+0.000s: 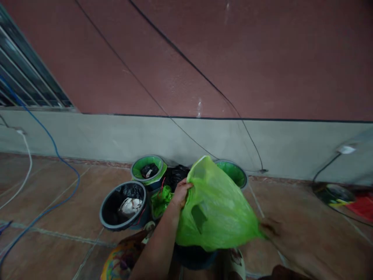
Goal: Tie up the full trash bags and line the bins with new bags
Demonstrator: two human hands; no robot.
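Left forearm point(155, 249) rises from the bottom of view, and the left hand point(181, 193) is clamped on the top edge of a green plastic bag point(217, 212), held up off the tiled floor point(49, 252). Right hand point(269, 228) is only a blur at the bag's lower corner, so whether it grips cannot be told. Below the bag sits a dark bucket point(194, 258). Behind the bag, by the wall point(163, 140), stand two green-lined buckets point(148, 169) point(233, 173), with a black bag point(176, 175) between them. Left of the bag, a grey-rimmed bucket point(124, 206) holds black plastic and something white, beside a crumpled green scrap point(161, 201).
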